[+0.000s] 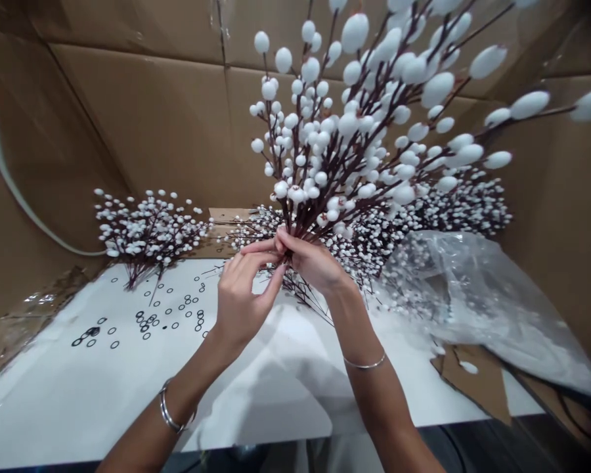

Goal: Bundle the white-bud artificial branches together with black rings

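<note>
A large bunch of artificial berry stems (345,141), dark brown twigs with white oval berries, stands upright and fans out above the table. My right hand (315,263) is closed around the lower ends of its twigs. From the left, my left hand (249,286) meets it there, thumb and fingertips pinched close against the stem ends. Whatever is between those left fingertips is too small or hidden to make out. Small black rings (150,322) lie scattered on the white table to the left of my hands.
A smaller bunch of white berry stems (150,230) rests at the back left. Many more berry stems (463,203) lie behind at the right, beside a clear plastic bag (487,289). Cardboard walls (152,125) enclose the table (128,401). A cardboard scrap (473,381) lies front right.
</note>
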Motion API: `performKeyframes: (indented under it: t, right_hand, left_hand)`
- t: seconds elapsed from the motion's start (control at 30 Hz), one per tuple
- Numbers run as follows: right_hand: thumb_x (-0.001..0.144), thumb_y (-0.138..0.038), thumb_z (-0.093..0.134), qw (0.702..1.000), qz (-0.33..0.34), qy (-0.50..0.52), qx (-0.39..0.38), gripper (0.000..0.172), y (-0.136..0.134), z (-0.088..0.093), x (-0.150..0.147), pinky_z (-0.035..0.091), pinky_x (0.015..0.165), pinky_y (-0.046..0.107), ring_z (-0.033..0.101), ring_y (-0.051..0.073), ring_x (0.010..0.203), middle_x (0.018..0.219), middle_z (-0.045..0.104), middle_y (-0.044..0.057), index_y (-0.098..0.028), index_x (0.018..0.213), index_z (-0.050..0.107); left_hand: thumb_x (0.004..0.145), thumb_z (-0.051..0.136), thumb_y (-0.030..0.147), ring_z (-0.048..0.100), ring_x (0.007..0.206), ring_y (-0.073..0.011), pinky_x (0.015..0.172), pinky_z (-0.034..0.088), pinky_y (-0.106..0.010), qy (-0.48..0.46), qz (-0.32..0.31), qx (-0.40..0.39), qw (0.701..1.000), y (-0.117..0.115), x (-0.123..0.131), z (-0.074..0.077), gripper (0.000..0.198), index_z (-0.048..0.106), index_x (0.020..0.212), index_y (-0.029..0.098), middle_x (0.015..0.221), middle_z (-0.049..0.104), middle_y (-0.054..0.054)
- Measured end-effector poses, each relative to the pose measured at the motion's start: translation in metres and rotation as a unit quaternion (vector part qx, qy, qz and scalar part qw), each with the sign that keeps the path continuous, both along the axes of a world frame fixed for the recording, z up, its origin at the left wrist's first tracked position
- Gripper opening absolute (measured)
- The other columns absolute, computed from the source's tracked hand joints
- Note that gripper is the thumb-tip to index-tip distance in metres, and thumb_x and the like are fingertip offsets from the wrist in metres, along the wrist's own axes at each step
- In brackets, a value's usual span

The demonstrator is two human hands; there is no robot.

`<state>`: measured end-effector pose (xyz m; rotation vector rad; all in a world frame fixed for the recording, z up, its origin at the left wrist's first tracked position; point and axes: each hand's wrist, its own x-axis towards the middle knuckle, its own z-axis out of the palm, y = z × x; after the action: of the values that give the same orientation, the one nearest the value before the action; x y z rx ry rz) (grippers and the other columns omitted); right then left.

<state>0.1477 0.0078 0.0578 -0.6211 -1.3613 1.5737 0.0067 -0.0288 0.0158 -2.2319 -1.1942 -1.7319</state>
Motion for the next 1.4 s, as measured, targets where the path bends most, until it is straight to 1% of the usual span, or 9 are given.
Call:
performKeyframes:
  t: [0.13, 0.37, 0.6, 0.7, 0.9, 1.03, 1.13, 1.27, 1.4]
  right_hand:
    - [0.084, -0.053, 0.067, 1.0, -0.011, 0.007, -0.009, 0.036, -0.003, 0.003, 0.001, 0.05, 0.084, 0.036, 0.063, 0.024, 0.105, 0.1, 0.074, 0.006, -0.022, 0.071, 0.058]
    - [0.088, -0.062, 0.054, 0.999, 0.037, 0.02, -0.033, 0.043, -0.013, 0.012, 0.006, 0.053, 0.075, 0.033, 0.067, 0.022, 0.094, 0.095, 0.073, 0.006, -0.022, 0.075, 0.063]
    - [0.084, -0.074, 0.048, 0.997, 0.057, 0.007, -0.044, 0.055, -0.025, 0.02, 0.009, 0.055, 0.073, 0.035, 0.068, 0.026, 0.1, 0.096, 0.072, 0.007, -0.021, 0.078, 0.065]
    - [0.082, -0.076, 0.049, 0.998, 0.063, 0.006, -0.029, 0.057, -0.031, 0.023, 0.009, 0.055, 0.074, 0.036, 0.067, 0.027, 0.102, 0.094, 0.072, 0.008, -0.02, 0.078, 0.064]
    - [0.085, -0.074, 0.046, 0.995, 0.092, 0.022, 0.019, 0.058, -0.034, 0.025, 0.009, 0.054, 0.077, 0.032, 0.067, 0.024, 0.101, 0.099, 0.07, 0.009, -0.018, 0.08, 0.061]
    - [0.087, -0.072, 0.046, 0.998, 0.06, 0.006, 0.016, 0.056, -0.034, 0.025, 0.008, 0.054, 0.08, 0.033, 0.065, 0.024, 0.103, 0.097, 0.07, 0.009, -0.018, 0.08, 0.06]
    - [0.091, -0.061, 0.05, 0.999, 0.027, 0.007, 0.023, 0.044, -0.033, 0.023, 0.005, 0.052, 0.085, 0.034, 0.064, 0.023, 0.103, 0.094, 0.069, 0.006, -0.02, 0.078, 0.06]
    - [0.091, -0.047, 0.058, 0.992, -0.106, -0.002, 0.062, 0.034, -0.025, 0.016, 0.0, 0.049, 0.087, 0.032, 0.063, 0.017, 0.087, 0.081, 0.066, 0.003, -0.019, 0.073, 0.061]
    - [0.088, -0.051, 0.06, 0.979, -0.185, -0.055, 0.06, 0.038, -0.014, 0.008, -0.003, 0.047, 0.074, 0.029, 0.054, 0.012, 0.068, 0.068, 0.058, -0.001, -0.018, 0.069, 0.058]
  left_hand:
    - [0.085, 0.067, 0.017, 0.068, 0.089, -0.0222, 0.079, 0.049, -0.037, 0.041, 0.04, 0.065, 0.996, 0.0, 0.003, 0.002, 0.012, 0.067, 0.097, 0.019, 0.093, 0.076, -0.006]
    - [0.077, 0.075, 0.013, 0.069, 0.084, -0.0221, 0.075, 0.051, -0.037, 0.042, 0.045, 0.166, 0.984, -0.015, 0.004, 0.01, 0.02, 0.067, 0.093, 0.021, 0.09, 0.077, -0.004]
    - [0.074, 0.076, 0.012, 0.068, 0.079, -0.022, 0.069, 0.05, -0.036, 0.053, 0.048, 0.19, 0.979, -0.03, 0.009, 0.02, 0.021, 0.065, 0.09, 0.022, 0.087, 0.076, -0.003]
    - [0.072, 0.077, 0.011, 0.068, 0.078, -0.0222, 0.07, 0.05, -0.037, 0.055, 0.053, 0.193, 0.978, -0.033, 0.009, 0.021, 0.024, 0.065, 0.09, 0.022, 0.086, 0.077, -0.003]
    - [0.07, 0.079, 0.011, 0.068, 0.078, -0.0213, 0.071, 0.05, -0.035, 0.051, 0.054, 0.204, 0.976, -0.035, 0.011, 0.022, 0.026, 0.065, 0.089, 0.02, 0.084, 0.076, -0.003]
    - [0.07, 0.079, 0.011, 0.066, 0.077, -0.0209, 0.071, 0.049, -0.035, 0.053, 0.068, 0.2, 0.976, -0.035, 0.012, 0.023, 0.024, 0.065, 0.088, 0.02, 0.083, 0.076, -0.003]
    - [0.072, 0.077, 0.012, 0.065, 0.077, -0.0214, 0.071, 0.048, -0.036, 0.07, 0.095, 0.181, 0.976, -0.032, 0.012, 0.023, 0.022, 0.067, 0.089, 0.019, 0.086, 0.077, -0.004]
    - [0.076, 0.073, 0.015, 0.064, 0.083, -0.0235, 0.071, 0.044, -0.037, 0.117, 0.141, 0.146, 0.972, -0.025, 0.015, 0.024, 0.018, 0.069, 0.093, 0.019, 0.094, 0.077, -0.004]
    - [0.08, 0.07, 0.018, 0.06, 0.079, -0.0236, 0.068, 0.039, -0.038, 0.151, 0.159, 0.136, 0.966, -0.015, 0.02, 0.024, 0.011, 0.069, 0.092, 0.018, 0.092, 0.077, -0.004]
